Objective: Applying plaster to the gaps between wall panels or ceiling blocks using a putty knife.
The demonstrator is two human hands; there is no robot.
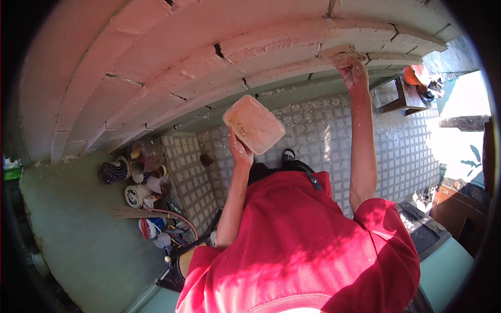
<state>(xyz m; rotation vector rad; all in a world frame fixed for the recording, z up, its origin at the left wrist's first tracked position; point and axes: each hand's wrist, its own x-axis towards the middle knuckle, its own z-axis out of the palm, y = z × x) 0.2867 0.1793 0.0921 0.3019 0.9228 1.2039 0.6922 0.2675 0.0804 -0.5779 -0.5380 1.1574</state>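
My left hand [241, 152] is closed on the near side of a translucent rectangular plastic tub [257, 125], tilted so that pale putty smears show inside. Stretched out to the far right, my right hand [354, 73] grips a flat scraper [335, 51] coated in pale putty, and its fingers are smeared too. The scraper is up against a lower course of the block wall [172, 62]. Dark gaps break several of the wall's joints, while rough putty ridges run along its courses. The scraper's handle is hidden in my fingers.
Paint buckets [136, 195], a broom [130, 212] and a hose [180, 216] crowd the left side. A wooden stool [404, 99] with an orange item [416, 74] stands at the far right. Below lies a checkered tile floor [313, 122]; a dark-topped cabinet [425, 229] is by my right side.
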